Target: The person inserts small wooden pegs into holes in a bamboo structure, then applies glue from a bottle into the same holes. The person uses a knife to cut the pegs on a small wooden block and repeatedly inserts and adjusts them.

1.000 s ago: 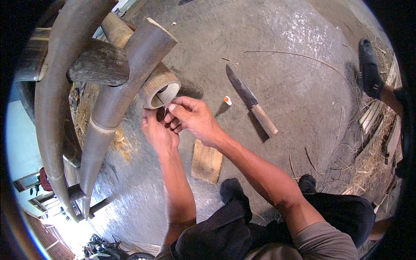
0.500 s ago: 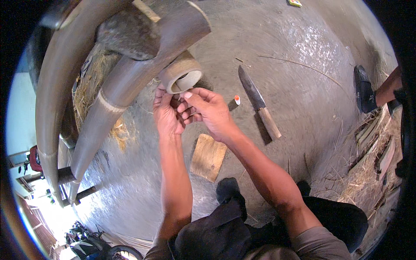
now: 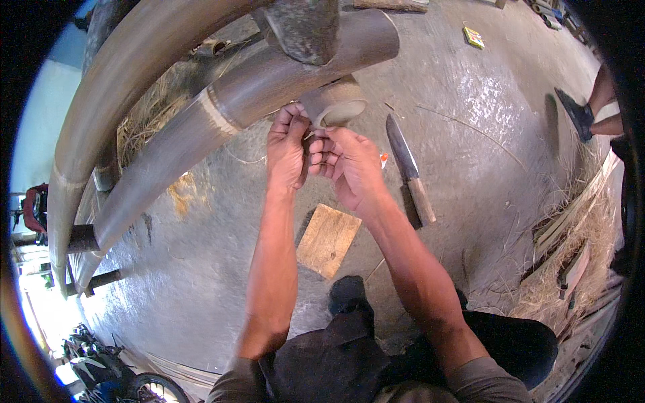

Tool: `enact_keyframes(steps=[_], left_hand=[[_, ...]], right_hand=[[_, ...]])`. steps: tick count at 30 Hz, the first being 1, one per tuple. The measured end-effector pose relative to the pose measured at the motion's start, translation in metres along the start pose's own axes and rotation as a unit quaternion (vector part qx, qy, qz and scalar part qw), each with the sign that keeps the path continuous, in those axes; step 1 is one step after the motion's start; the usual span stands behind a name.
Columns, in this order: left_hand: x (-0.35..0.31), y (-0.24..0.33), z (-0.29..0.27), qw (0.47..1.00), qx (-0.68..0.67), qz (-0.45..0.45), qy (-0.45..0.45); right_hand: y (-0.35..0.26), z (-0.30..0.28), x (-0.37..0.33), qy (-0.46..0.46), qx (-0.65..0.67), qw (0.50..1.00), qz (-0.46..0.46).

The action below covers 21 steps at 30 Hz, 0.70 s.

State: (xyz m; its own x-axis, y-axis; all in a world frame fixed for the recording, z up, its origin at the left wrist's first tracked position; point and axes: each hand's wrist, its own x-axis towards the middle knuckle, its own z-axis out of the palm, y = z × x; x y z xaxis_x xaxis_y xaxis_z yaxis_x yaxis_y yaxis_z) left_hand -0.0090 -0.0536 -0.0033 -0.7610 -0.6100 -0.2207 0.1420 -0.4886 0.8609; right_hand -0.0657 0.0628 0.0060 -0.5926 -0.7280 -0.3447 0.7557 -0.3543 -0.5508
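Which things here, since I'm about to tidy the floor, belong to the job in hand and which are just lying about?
Seemingly in the job:
short hollow tube, at the fingers of the left hand and right hand
larger bamboo pole beside it

Seemingly lying about:
knife (perhaps a tool, untouched now)
flat wooden board
yellow packet

Workshop: bamboo frame [image 3: 161,158], large knife [image 3: 412,173] on concrete floor [image 3: 201,269], fibre scraps [image 3: 551,285].
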Motion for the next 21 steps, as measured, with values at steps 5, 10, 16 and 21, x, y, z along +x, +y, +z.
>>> enact_keyframes(steps=[5, 10, 16, 21], left_hand=[[0.002, -0.003, 0.003, 0.999, -0.043, 0.020, 0.004], [0.002, -0.005, 0.005, 0.998, -0.051, 0.028, 0.006], [-0.002, -0.013, 0.004, 0.998, -0.027, 0.059, 0.026], [-0.014, -0.020, 0.014, 0.995, -0.034, 0.049, 0.084]], right_hand=[[0.000, 0.009, 0.001, 0.026, -0.018, 0.999, -0.021], [0.001, 0.006, 0.005, 0.028, 0.001, 0.999, -0.016], [0.019, -0.010, 0.004, 0.017, -0.015, 1.000, -0.021], [0.016, -0.027, -0.010, -0.005, -0.046, 0.998, -0.047]])
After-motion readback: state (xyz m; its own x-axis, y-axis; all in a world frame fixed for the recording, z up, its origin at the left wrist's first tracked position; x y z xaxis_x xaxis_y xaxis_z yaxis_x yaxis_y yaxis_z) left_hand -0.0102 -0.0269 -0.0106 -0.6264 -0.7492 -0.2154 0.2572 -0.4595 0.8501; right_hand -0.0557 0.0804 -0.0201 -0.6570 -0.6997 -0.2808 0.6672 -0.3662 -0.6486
